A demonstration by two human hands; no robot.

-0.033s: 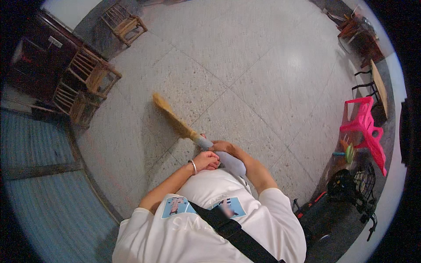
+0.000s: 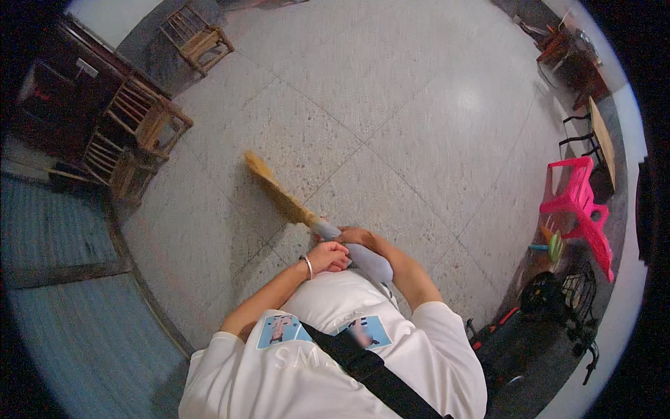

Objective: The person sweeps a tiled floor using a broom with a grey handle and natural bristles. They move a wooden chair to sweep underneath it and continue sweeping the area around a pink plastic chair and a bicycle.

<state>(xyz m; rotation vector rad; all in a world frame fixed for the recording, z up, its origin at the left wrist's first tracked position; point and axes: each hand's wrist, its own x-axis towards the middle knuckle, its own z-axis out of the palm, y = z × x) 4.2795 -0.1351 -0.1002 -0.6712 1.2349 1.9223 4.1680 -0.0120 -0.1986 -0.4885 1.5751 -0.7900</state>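
A straw broom [image 2: 276, 192] slants up and to the left across the speckled floor [image 2: 419, 126], its bristle tip resting on the tiles. Its grey handle [image 2: 366, 260] runs back toward my body. My left hand [image 2: 328, 256], with a thin bangle on the wrist, is closed around the handle close to my white shirt. My right hand [image 2: 357, 236] grips the handle just beyond it, nearer the bristles. Both forearms come in from below.
Wooden slatted chairs [image 2: 139, 122] stand along the left wall, another wooden chair [image 2: 197, 36] farther back. A pink plastic chair [image 2: 579, 206] and a black fan [image 2: 558, 300] are at the right. A blue ribbed mat [image 2: 63, 230] lies at the left. Dark furniture [image 2: 569, 59] sits at the top right.
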